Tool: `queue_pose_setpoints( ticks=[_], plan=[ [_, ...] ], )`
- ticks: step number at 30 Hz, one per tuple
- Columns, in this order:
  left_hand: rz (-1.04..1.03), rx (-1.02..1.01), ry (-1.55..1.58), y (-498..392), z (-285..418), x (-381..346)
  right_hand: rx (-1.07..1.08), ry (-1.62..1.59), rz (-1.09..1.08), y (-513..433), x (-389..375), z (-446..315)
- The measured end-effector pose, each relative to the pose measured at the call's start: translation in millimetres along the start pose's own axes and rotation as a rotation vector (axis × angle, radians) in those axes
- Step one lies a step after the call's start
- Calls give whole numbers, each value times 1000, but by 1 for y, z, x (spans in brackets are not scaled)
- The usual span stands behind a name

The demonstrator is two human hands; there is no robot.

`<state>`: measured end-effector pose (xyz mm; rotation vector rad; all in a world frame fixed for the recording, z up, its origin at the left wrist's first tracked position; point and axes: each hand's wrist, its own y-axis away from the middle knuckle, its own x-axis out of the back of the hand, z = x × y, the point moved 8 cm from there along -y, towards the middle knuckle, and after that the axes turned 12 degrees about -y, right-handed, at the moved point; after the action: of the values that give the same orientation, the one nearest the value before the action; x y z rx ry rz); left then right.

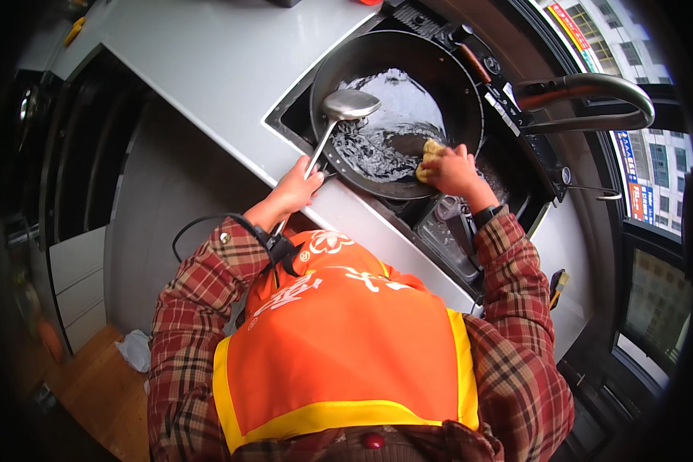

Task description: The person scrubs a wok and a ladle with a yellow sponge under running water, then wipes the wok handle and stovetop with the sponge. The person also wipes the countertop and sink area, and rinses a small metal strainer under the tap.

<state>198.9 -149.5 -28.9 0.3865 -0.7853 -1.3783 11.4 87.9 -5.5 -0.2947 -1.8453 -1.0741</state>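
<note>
A large dark wok point(465, 75) sits in a black sink with shiny, rippled water in its bottom. My left hand point(295, 186) grips the long handle of a steel ladle point(351, 105), whose bowl hangs over the wok's left side, rounded back facing up. My left fingers are also close to the wok's near handle point(328, 172); contact cannot be told. My right hand point(457, 173) holds a crumpled yellowish cloth or sponge point(431, 160) against the wok's inner wall at the near right.
A curved metal faucet point(589, 95) arches at the right, beside a window. Near my right forearm, a clear tray point(447, 242) lies in the sink. A grey countertop point(231, 63) runs along the left. A brush point(560, 287) rests on the right counter.
</note>
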Motion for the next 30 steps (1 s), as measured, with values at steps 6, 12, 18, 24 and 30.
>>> queue_pose_setpoints(
  ticks=[6,12,18,24,30],
  plan=[
    [13,-6,19,0,0,-1,-75,74,407,-70,43,46],
    [41,-3,38,7,-2,-2,151,-291,590,-136,72,9],
    [44,-6,29,7,-2,-2,215,-285,464,-153,55,-70],
    [65,-20,45,6,-1,-3,367,-216,173,-105,4,-107],
    [72,-48,-8,-1,1,-6,177,-145,366,-45,14,-55]
  ],
)
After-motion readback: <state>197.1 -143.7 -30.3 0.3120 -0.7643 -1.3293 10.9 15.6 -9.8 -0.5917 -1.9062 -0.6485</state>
